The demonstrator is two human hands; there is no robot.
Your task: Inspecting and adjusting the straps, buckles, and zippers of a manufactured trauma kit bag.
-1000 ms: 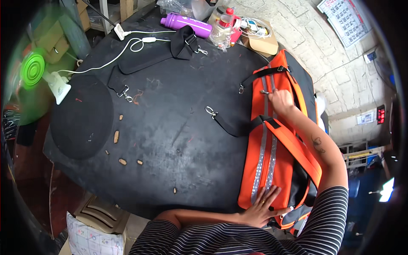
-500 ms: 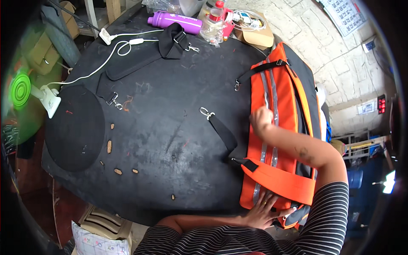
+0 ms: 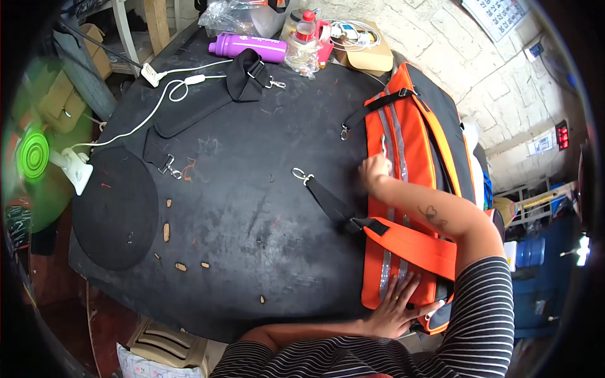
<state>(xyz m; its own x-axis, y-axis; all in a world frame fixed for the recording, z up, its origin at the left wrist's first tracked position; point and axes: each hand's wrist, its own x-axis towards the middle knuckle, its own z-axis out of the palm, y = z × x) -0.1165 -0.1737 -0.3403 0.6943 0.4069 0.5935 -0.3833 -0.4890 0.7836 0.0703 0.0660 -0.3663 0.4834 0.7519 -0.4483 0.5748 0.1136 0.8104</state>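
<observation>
Long orange-and-dark-grey fabric bag (image 3: 413, 160) lies along the right part of a worn, matt black tabletop (image 3: 302, 252); two grey shiny strips (image 3: 396, 135) run lengthwise down its orange face. A broad orange fabric strap (image 3: 416, 249) crosses the bag's nearer half, its black webbing end (image 3: 326, 201) trailing left onto the tabletop to a silver metal hook (image 3: 301, 174). Left hand (image 3: 396, 310) lies flat on the bag's near end, fingers spread. Right hand (image 3: 377, 171) is at the bag's left edge, fingers curled in; a slim silvery piece (image 3: 384, 146) shows just beyond them, whether pinched I cannot tell. Left of the bag: a padded black shoulder strap (image 3: 201, 110) with metal clips, small tan chips (image 3: 166, 232), and, well apart, a flat black oval piece (image 3: 116, 211). Beyond the bag's far end, toward the left: a purple cylindrical bottle (image 3: 252, 48), a red-capped clear plastic bottle (image 3: 305, 28) and an open brown cardboard box (image 3: 368, 58). Behind the bag rises a whitish block-patterned wall (image 3: 435, 38); to the bag's right, a translucent blue plastic jug (image 3: 529, 252).
</observation>
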